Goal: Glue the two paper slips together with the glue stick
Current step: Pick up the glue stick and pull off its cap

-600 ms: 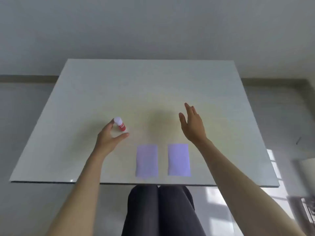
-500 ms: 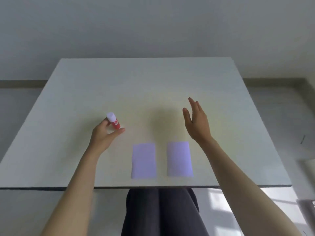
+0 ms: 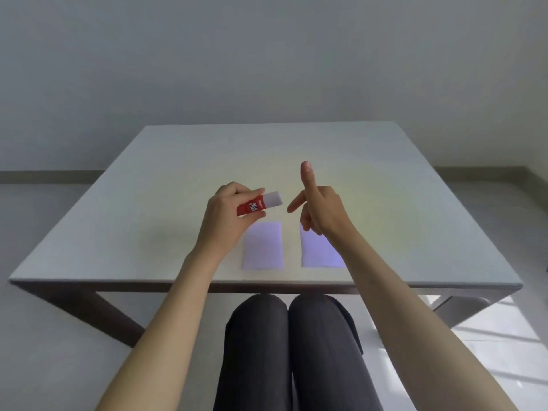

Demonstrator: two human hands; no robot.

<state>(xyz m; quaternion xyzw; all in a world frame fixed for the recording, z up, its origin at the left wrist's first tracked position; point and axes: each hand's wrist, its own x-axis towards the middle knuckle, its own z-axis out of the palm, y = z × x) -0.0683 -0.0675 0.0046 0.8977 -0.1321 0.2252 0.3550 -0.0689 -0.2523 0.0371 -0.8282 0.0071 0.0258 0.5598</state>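
Note:
A red glue stick (image 3: 258,204) with a white cap is held above the table in my left hand (image 3: 226,216), lying almost level with the cap pointing right. My right hand (image 3: 318,210) hovers just right of the cap with its fingers apart, forefinger and thumb near the cap but not touching it. Two pale purple paper slips lie flat side by side near the table's front edge: the left slip (image 3: 262,247) is fully visible, the right slip (image 3: 318,252) is partly covered by my right wrist.
The white table (image 3: 385,179) stands before a plain wall, its front edge (image 3: 267,284) just above my knees (image 3: 289,336). A chair part (image 3: 462,304) shows under the table at the right.
My left hand lifted the glue stick off the table, carried it right toward the middle and tipped it level. My right hand moved left toward the cap. The head camera tilted up.

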